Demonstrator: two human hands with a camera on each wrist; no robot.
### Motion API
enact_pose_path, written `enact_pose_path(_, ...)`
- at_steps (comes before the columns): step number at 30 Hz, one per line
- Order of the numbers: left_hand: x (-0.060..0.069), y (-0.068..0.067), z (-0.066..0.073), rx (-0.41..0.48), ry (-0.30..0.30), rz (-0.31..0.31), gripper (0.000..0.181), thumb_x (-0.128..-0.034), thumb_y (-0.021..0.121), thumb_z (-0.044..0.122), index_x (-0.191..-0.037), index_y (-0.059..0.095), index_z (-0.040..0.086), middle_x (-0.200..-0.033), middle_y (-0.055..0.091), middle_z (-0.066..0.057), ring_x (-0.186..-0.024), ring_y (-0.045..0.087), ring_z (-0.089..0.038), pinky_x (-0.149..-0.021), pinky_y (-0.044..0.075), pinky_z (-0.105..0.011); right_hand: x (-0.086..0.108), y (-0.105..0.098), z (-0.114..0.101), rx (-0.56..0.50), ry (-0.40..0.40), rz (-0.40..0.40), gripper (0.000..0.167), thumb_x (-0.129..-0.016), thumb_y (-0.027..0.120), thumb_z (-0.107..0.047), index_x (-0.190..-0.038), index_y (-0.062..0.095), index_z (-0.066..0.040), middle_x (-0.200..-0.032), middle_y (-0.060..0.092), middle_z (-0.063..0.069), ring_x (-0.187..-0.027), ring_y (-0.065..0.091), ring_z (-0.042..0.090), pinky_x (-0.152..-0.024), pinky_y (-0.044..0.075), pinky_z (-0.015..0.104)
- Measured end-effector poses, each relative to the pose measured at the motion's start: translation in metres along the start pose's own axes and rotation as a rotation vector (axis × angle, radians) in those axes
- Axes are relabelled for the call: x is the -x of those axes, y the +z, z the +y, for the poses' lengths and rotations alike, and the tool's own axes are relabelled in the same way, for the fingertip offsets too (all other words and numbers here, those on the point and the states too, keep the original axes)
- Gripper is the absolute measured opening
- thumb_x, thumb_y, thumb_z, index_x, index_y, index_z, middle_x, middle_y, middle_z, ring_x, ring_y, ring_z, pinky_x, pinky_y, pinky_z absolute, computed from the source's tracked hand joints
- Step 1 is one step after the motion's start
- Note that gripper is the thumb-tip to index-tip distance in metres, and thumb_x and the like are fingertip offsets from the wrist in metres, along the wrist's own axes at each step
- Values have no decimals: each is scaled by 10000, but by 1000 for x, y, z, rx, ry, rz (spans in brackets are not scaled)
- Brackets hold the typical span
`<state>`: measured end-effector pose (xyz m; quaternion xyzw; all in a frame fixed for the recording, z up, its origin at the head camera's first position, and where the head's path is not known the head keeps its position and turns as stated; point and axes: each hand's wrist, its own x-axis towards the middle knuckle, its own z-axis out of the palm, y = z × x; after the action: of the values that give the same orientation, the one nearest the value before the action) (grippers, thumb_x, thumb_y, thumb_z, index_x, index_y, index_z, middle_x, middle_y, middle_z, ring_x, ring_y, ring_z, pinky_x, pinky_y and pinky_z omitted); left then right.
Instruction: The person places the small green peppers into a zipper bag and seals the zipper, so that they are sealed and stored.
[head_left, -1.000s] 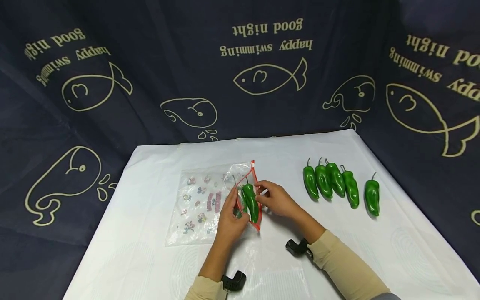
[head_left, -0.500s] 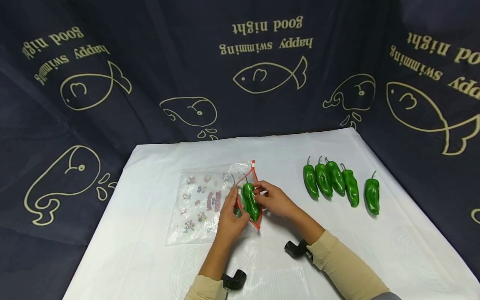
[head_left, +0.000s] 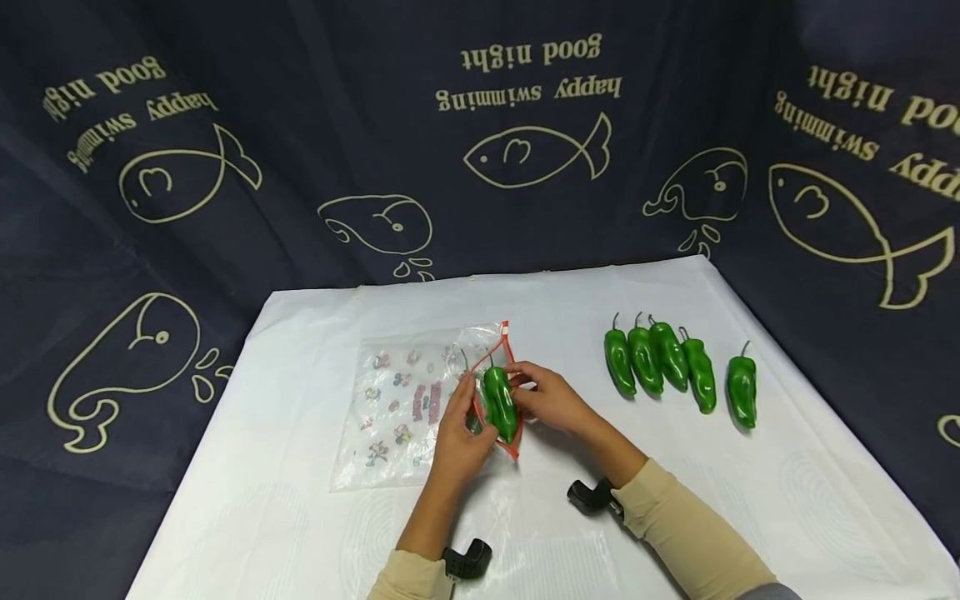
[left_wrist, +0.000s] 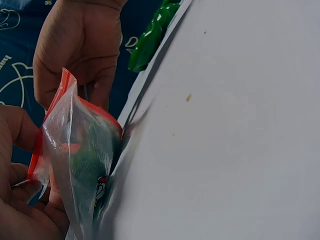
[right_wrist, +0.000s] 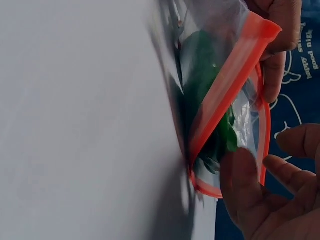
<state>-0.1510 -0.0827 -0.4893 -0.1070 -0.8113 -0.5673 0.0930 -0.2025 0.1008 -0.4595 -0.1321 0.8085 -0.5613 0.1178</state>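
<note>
A clear zip bag (head_left: 386, 454) with red edging and small printed figures lies flat, its mouth facing right. My left hand (head_left: 461, 442) grips the bag at its mouth; in the left wrist view its thumb and fingers pinch the red edge (left_wrist: 37, 160). A long green pepper (head_left: 499, 404) lies in the mouth, with another pepper's stem showing through the plastic beside it. My right hand (head_left: 551, 400) is at the pepper's right side; in the right wrist view its thumb (right_wrist: 245, 172) touches the pepper (right_wrist: 227, 132) while the other fingers stand apart.
Several green peppers (head_left: 644, 361) lie side by side on the white table (head_left: 555, 312) to the right, and one more pepper (head_left: 742, 392) lies apart from them. Dark blue cloth (head_left: 300, 108) with fish drawings hangs around the table's back and sides.
The pepper in the bag's mouth has shifted slightly left, covering more of the pepper beside it. My right fingers moved a little left with it; the left hand keeps its hold.
</note>
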Motion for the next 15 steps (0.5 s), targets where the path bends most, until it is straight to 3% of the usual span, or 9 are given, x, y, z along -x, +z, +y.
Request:
enact_pose_path(6,-1,-1,-1,-10,24,8,846,-710,618,1,-1513,352,-28,-1579,324,-158,-1445,286,-258,-1135,281,-459,-1,4,-3,-53,11,-33,469,-921,546,-46,-1388,526,-9,-1192,623,232,-778,702,335,-629,582,417)
enact_pose_path(15,-1,-1,-1,24,48,14,839,-725,611,-18,-1523,352,-1,-1578,330,-140,-1403,352,-236,-1090,357,-378,-3,14,0,-143,34,-97,521,-896,501,-38,-1413,472,20,-1202,599,229,-836,704,307,-638,567,334)
